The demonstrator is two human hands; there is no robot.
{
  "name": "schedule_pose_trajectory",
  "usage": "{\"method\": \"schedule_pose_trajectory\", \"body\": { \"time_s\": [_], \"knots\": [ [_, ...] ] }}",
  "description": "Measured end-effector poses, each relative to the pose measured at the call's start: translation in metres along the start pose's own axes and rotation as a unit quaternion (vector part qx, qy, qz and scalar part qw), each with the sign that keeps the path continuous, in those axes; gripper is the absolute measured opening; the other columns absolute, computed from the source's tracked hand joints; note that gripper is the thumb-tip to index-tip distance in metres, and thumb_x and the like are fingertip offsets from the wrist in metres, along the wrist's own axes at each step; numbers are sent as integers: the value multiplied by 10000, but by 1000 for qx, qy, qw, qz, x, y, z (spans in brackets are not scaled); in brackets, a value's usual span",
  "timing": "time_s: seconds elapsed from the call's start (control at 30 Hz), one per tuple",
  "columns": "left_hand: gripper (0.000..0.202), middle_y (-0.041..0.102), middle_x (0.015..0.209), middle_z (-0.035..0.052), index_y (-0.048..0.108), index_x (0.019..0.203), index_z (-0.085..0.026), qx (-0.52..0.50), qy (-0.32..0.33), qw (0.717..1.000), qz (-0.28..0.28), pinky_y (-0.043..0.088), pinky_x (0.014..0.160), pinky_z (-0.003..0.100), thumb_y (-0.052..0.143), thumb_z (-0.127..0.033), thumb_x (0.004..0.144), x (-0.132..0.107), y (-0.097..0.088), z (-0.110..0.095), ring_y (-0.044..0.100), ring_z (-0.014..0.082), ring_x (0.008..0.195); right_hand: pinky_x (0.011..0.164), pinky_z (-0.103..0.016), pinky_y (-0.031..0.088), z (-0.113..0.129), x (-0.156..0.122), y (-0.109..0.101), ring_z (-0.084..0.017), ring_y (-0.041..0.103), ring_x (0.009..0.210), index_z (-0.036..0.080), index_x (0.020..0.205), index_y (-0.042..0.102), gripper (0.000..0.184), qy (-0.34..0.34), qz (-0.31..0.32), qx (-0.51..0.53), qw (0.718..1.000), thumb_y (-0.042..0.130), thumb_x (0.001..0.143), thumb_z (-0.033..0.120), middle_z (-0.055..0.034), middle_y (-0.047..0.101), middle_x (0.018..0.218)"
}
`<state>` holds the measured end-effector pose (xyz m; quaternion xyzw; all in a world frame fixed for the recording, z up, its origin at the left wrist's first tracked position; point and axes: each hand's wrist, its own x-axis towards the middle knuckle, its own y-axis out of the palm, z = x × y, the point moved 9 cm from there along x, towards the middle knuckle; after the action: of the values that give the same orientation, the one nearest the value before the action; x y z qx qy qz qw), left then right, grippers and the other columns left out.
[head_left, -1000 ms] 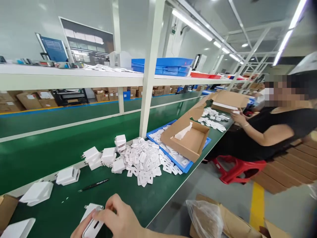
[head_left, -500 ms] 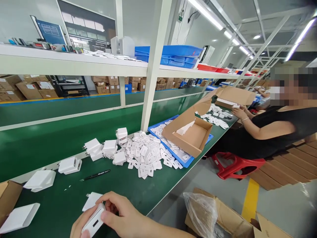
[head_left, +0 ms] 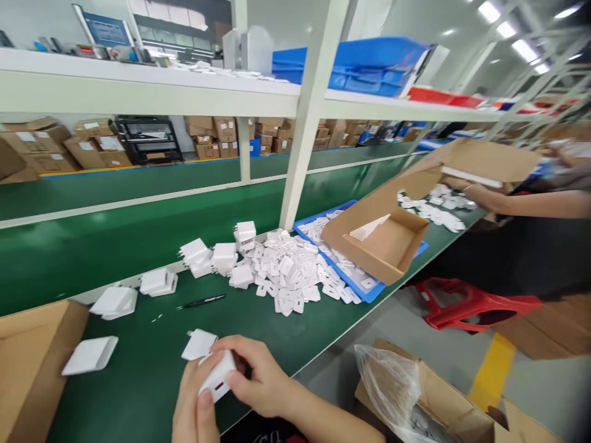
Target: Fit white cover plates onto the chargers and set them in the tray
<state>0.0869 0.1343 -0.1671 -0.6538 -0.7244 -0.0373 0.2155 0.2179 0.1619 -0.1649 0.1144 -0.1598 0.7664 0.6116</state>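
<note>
Near the bottom of the head view, my left hand [head_left: 191, 403] and my right hand [head_left: 265, 372] are both closed around a white USB charger [head_left: 218, 373]. A dark slot shows on the charger's end face. Just behind my fingers another white charger [head_left: 199, 344] lies on the green bench. A black pen [head_left: 202, 302] rests beyond it, close to several white chargers [head_left: 225, 257] along the bench's back edge. To their right spreads a heap of small white plastic plates [head_left: 289, 267] with slots. On the left lies a white open-ended charger shell [head_left: 90, 355].
A cardboard box [head_left: 69, 369] stands at the left. An open carton [head_left: 378, 243] sits on a blue tray [head_left: 364, 292] of plates. Above runs a shelf [head_left: 138, 89]. On the right are a co-worker's arm [head_left: 530, 203], a red stool [head_left: 462, 304] and a floor carton [head_left: 434, 394].
The camera view has swung, so the scene sits differently in the frame. The charger has tilted in my hands, both still on it. The co-worker's hand has moved toward the far carton.
</note>
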Motion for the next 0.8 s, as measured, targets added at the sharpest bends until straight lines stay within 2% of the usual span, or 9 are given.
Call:
{"method": "schedule_pose_trajectory", "body": {
  "time_s": [0.13, 0.27, 0.37, 0.53, 0.67, 0.8],
  "knots": [
    [315, 641, 1287, 74, 714, 1261, -287, 48, 46, 997, 44, 580, 903, 311, 459, -364, 1094, -3, -2, 2, 672, 227, 1132, 707, -283, 461, -8, -5, 2, -160, 536, 769, 225, 1385, 638, 555, 50, 15, 67, 996, 529, 1013, 622, -68, 678, 1067],
    [330, 614, 1257, 67, 665, 1324, -315, 37, 53, 995, 73, 580, 903, 289, 421, -273, 1104, -5, 2, 4, 671, 195, 1113, 644, -261, 377, -13, -7, 4, -137, 456, 709, 233, 1329, 651, 488, 71, 19, 78, 994, 587, 1007, 594, -28, 635, 960],
    [338, 599, 1204, 70, 654, 1332, -309, 24, 66, 994, 80, 576, 864, 293, 403, -273, 1109, -4, 5, 2, 669, 190, 1039, 622, -255, 341, -12, -6, 4, -124, 410, 678, 228, 1257, 672, 437, 67, 22, 85, 994, 628, 992, 573, -2, 589, 890],
    [348, 590, 1174, 71, 653, 1339, -311, 24, 97, 992, 81, 555, 824, 292, 388, -304, 1114, 0, 7, 0, 656, 196, 1004, 609, -257, 316, -16, -1, 1, -124, 375, 657, 215, 1202, 680, 458, 83, 33, 91, 992, 652, 968, 607, 23, 502, 791],
    [356, 595, 1144, 66, 659, 1341, -318, 13, 82, 993, 80, 543, 800, 295, 382, -315, 1116, 3, 8, 8, 647, 196, 968, 634, -267, 343, -20, -2, 4, -137, 417, 693, 220, 1216, 651, 499, 92, 47, 125, 987, 603, 982, 658, 8, 533, 833],
    [342, 617, 1146, 74, 687, 1313, -306, -6, 75, 994, 75, 544, 824, 318, 413, -338, 1109, 2, 9, 15, 652, 213, 983, 640, -271, 349, -28, -6, 4, -138, 422, 700, 230, 1201, 656, 407, 104, 38, 94, 989, 606, 1005, 584, 1, 556, 859]
  ]
}}
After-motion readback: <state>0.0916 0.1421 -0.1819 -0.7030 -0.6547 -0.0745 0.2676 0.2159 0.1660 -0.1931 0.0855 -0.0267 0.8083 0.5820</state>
